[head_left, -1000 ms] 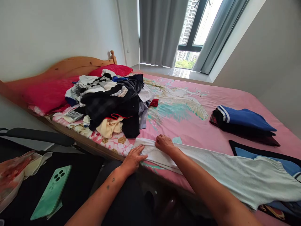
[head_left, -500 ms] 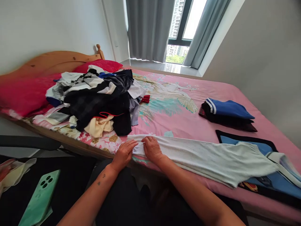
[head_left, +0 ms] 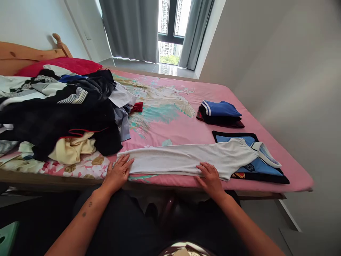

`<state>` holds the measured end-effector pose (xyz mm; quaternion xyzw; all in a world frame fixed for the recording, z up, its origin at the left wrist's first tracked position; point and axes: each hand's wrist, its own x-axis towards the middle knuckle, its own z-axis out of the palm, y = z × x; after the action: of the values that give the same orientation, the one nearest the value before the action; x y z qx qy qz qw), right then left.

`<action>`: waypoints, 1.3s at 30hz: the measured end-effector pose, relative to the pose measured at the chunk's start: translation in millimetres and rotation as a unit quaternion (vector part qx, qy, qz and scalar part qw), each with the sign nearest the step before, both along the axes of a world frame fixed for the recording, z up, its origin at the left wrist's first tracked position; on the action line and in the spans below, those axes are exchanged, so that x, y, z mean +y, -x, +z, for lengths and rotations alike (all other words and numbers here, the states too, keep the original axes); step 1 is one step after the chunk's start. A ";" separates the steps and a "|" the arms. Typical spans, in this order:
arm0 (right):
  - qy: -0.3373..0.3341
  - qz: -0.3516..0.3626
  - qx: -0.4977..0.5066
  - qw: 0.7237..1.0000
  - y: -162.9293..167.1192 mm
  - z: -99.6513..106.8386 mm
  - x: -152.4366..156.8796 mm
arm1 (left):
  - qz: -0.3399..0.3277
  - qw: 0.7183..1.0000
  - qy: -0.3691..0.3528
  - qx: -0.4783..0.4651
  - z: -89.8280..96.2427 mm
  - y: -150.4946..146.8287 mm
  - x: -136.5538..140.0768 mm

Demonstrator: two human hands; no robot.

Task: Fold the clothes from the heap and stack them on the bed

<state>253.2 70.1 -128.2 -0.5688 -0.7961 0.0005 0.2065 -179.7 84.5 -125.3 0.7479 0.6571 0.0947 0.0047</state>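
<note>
A pair of pale grey trousers (head_left: pixel 170 158) lies lengthwise along the near edge of the bed, its legs laid together. My left hand (head_left: pixel 119 171) rests at the hem end on the left, fingers stretched over the cloth. Farther right, my right hand (head_left: pixel 210 177) lies on the near edge of the trousers with its fingers spread. The elastic waist end overlaps a folded blue and black shirt (head_left: pixel 252 168) with a white collar, which is partly hidden beneath it.
A big heap of loose clothes (head_left: pixel 61 110) covers the left of the bed (head_left: pixel 170 129). A folded stack with a blue garment on top (head_left: pixel 221 109) stands at the right. Behind the heap are a red pillow (head_left: pixel 71 65) and wooden headboard (head_left: pixel 29 52). A green phone (head_left: pixel 8 239) shows at lower left.
My right hand has slid right along the trousers, away from my left hand. My left hand stays near the hem. The view has turned to the right.
</note>
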 end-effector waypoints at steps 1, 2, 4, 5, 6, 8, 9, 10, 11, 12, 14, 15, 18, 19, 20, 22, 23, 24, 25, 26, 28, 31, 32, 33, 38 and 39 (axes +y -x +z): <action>-0.010 0.004 0.004 1.000 -8.9 1.8 -4.4 | 0.003 1.000 -0.013 0.000 2.4 -1.8 0.2; -0.014 0.006 0.006 1.000 -13.5 3.5 -7.2 | -0.001 1.000 -0.029 0.000 5.2 -3.6 0.2; -0.011 -0.007 0.008 1.000 -14.1 6.4 -7.9 | -0.044 0.997 -0.059 -0.003 10.9 -6.8 -0.8; -0.003 -0.019 0.009 1.000 -12.5 7.4 -6.4 | -0.082 0.994 -0.068 -0.005 13.3 -8.0 -1.8; 0.006 -0.029 0.009 1.000 -10.8 8.2 -4.3 | -0.123 0.990 -0.071 -0.009 15.1 -9.0 -2.9; 0.021 -0.037 0.009 0.999 -10.2 9.7 0.1 | -0.190 0.980 -0.062 -0.016 16.4 -9.8 -5.4; 0.023 -0.035 0.010 0.999 -11.8 10.5 1.5 | -0.206 0.977 -0.058 -0.022 16.1 -9.7 -6.5; 0.022 -0.029 0.011 0.999 -14.5 11.3 2.2 | -0.210 0.976 -0.056 -0.029 15.2 -9.3 -7.2; 0.020 -0.021 0.011 1.000 -17.9 11.9 2.1 | -0.206 0.976 -0.057 -0.037 14.2 -8.7 -7.6; 0.018 -0.012 0.010 1.000 -21.5 12.3 1.5 | -0.199 0.977 -0.060 -0.045 13.3 -8.2 -7.7; 0.022 -0.001 0.003 1.000 -27.7 12.2 -0.6 | -0.185 0.979 -0.068 -0.057 12.5 -8.0 -6.7; 0.025 -0.001 -0.002 1.000 -29.5 11.6 -1.5 | -0.182 0.979 -0.070 -0.057 12.7 -8.6 -5.8; 0.024 -0.009 -0.012 1.000 -29.3 9.8 -1.2 | -0.176 0.981 -0.075 -0.043 14.6 -13.0 -2.2; 0.023 -0.009 -0.011 1.000 -28.2 9.8 -0.3 | -0.175 0.981 -0.075 -0.036 15.3 -14.6 -1.1; 0.025 -0.009 -0.009 1.000 -27.2 10.2 0.7 | -0.174 0.981 -0.074 -0.032 16.0 -15.9 -0.2; 0.035 -0.011 -0.001 0.999 -27.3 12.8 2.3 | -0.171 0.982 -0.071 -0.030 17.2 -16.5 0.3; 0.044 -0.015 0.004 0.999 -28.6 15.1 2.6 | -0.170 0.982 -0.071 -0.031 17.8 -15.8 -0.1; 0.055 -0.016 0.007 0.998 -30.5 18.0 2.8 | -0.169 0.983 -0.071 -0.032 18.7 -14.7 -1.0; 0.070 -0.014 0.006 0.997 -32.8 21.6 3.0 | -0.167 0.983 -0.073 -0.032 19.7 -13.7 -2.1; 0.087 -0.010 0.003 0.996 -34.7 25.6 3.6 | -0.166 0.983 -0.076 -0.031 20.9 -13.3 -3.2; 0.122 0.004 -0.002 0.993 -34.6 35.0 7.9 | -0.161 0.983 -0.085 -0.034 23.7 -17.5 -3.4; 0.134 0.029 0.048 0.989 -16.0 48.2 25.8 | -0.159 0.978 -0.114 -0.074 27.4 -43.3 5.0; 0.128 0.043 0.076 0.988 -4.5 51.1 34.8 | -0.164 0.974 -0.122 -0.095 28.2 -57.1 10.3; 0.121 0.059 0.100 0.986 8.9 52.8 44.8 | -0.173 0.970 -0.127 -0.115 28.5 -72.4 16.2; 0.119 0.139 0.076 0.980 62.2 40.2 91.8 | -0.183 0.972 -0.083 -0.120 18.0 -131.2 32.9; 0.119 0.142 0.065 0.980 63.6 34.9 98.3 | -0.168 0.978 -0.070 -0.105 13.5 -134.2 30.4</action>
<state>189.6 168.4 -93.2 -0.4687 -0.8481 0.1615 0.1871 -45.5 114.9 -111.8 0.8322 0.5092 0.2164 0.0371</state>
